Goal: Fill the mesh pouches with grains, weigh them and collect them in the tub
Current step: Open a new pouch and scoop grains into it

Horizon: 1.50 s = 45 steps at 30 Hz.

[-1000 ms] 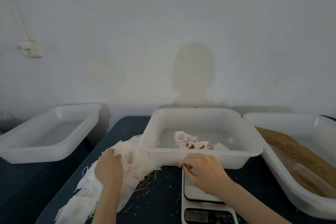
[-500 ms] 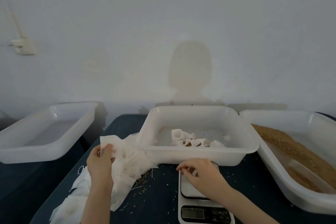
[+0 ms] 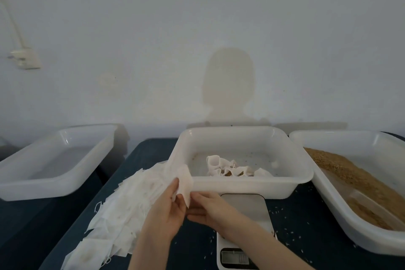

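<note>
**Soft, flat illumination; mild haze and wide-angle distortion noted**

The scene is lit evenly and rather dimly, with a cool, washed-out cast. Light is judged to come from behind the camera, since a soft head-and-shoulders shadow (image 3: 229, 85) is thrown on the pale plaster wall (image 3: 219, 17) ahead. Small glints are seen on the corners of the translucent white plastic middle tub (image 3: 241, 186). A darker shadow lies beside the empty white tub at the left (image 3: 50, 186). Overall sharpness is low; fine texture is smeared. Straight rims are bowed toward the frame edges, and the wall-mounted white socket (image 3: 26, 60) is blurred.
</note>
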Motion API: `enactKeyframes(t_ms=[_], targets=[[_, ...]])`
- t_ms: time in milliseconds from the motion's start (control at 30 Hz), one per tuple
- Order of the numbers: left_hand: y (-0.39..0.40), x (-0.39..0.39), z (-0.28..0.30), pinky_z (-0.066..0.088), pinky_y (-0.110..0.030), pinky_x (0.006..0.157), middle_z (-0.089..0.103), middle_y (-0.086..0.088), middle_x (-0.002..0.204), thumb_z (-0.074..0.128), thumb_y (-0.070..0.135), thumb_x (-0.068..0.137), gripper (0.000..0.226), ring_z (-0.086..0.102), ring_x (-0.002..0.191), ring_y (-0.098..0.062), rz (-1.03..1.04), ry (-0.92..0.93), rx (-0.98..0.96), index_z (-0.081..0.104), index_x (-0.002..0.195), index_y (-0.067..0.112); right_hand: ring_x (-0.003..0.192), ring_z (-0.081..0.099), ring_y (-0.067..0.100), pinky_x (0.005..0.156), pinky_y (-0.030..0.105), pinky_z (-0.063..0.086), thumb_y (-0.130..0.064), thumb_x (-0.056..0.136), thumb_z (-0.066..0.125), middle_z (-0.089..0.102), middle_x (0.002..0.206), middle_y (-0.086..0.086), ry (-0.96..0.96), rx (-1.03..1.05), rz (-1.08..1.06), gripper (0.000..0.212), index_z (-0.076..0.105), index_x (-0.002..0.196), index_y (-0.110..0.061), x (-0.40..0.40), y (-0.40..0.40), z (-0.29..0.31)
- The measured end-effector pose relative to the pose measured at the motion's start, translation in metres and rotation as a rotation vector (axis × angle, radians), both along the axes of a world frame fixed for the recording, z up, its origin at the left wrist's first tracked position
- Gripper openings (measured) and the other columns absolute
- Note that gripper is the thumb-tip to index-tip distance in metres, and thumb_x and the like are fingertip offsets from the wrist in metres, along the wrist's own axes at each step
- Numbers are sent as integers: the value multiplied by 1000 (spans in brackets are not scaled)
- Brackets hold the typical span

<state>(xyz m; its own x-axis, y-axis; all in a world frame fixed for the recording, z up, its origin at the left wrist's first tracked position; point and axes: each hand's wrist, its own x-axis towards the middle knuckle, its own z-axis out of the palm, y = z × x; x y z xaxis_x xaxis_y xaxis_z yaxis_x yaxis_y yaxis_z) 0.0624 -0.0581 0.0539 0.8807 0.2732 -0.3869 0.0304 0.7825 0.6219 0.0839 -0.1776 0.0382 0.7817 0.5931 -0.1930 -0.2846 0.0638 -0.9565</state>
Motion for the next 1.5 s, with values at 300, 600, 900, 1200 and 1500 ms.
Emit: enactKeyframes(t_ms=[300, 600, 900, 1200, 1500], targets=[[-26, 15, -25, 53, -22, 57, 71, -6, 89, 60, 12, 90, 9, 67, 83, -17, -47, 6, 264, 63, 99, 9, 69, 67, 6, 62, 16, 51, -22, 93, 61, 72, 80, -4, -143, -100, -322, 11, 70, 95, -16, 25, -61, 11], [-70, 19, -39, 48, -15, 70, 62, 5, 107, 58, 24, 93, 29, 60, 92, -5, 53, -92, 1046, 42, 116, 28, 55, 65, 4, 49, 9, 43, -31, 83, 72, 70, 64, -7, -438, -372, -396, 21, 68, 66, -19, 35, -96, 32], [-70, 31, -9, 44, -20, 91, 51, 8, 124, 61, 12, 91, 21, 50, 109, -6, 7, -679, 1829, 68, 109, 21, 51, 61, 1, 51, 9, 42, -44, 80, 72, 63, 53, -12, -597, -520, -346, 32, 62, 58, -24, 44, -110, 34], [-63, 51, 11, 36, -13, 86, 53, 19, 109, 67, 23, 86, 2, 44, 103, 1, -206, -731, 2013, 68, 84, 22, 56, 60, 3, 51, 13, 43, -29, 87, 68, 65, 69, -8, -630, -553, -290, 15, 63, 76, -21, 50, -131, 39], [-66, 50, 9, 31, -13, 78, 51, 15, 122, 52, 32, 95, 12, 40, 113, -3, -291, -701, 2280, 62, 97, 25, 72, 50, 7, 65, 24, 43, -18, 90, 51, 55, 82, -12, -1160, -1103, -71, 24, 59, 74, -33, 41, -130, 39]])
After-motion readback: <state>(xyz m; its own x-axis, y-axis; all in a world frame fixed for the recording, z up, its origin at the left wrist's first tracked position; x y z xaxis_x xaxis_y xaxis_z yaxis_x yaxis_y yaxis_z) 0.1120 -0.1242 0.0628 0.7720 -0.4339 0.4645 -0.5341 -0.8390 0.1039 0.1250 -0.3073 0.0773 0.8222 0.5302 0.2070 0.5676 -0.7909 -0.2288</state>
